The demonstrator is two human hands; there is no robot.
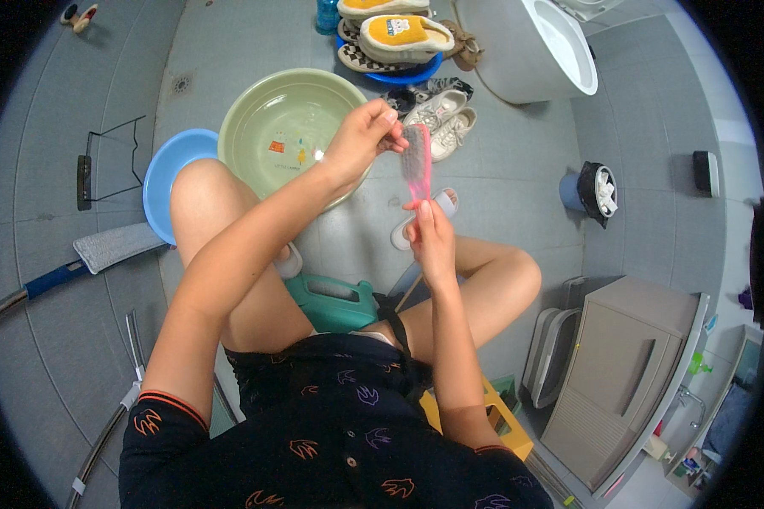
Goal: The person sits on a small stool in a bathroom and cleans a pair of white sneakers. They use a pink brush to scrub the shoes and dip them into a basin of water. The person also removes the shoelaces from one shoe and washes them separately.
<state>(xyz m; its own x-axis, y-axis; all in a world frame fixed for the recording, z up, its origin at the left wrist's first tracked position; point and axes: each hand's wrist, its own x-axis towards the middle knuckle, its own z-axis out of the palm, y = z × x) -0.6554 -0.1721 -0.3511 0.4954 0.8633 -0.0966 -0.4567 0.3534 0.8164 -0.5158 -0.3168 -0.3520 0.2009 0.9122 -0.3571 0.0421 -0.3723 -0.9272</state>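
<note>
My right hand [431, 245] grips the handle of a pink scrubbing brush [417, 156] and holds it upright in the picture, its greyish bristles facing left. The curled fingertips of my left hand [368, 137] are at the upper part of the bristles; whether they pinch anything is too small to tell. Behind the left hand and forearm stands a large green plastic basin [254, 121] with water and a printed picture on its bottom. White lace-up sneakers [444, 124] lie on the tiled floor just beyond the brush.
A light blue basin [165, 172] sits beside my left knee. Slippers [407, 33] and checkered shoes are piled in a blue basin [420, 71], near a toilet [516, 57]. A green plastic jug [331, 308] stands between my legs. At right are a waste bin [573, 192] and cabinet [611, 375].
</note>
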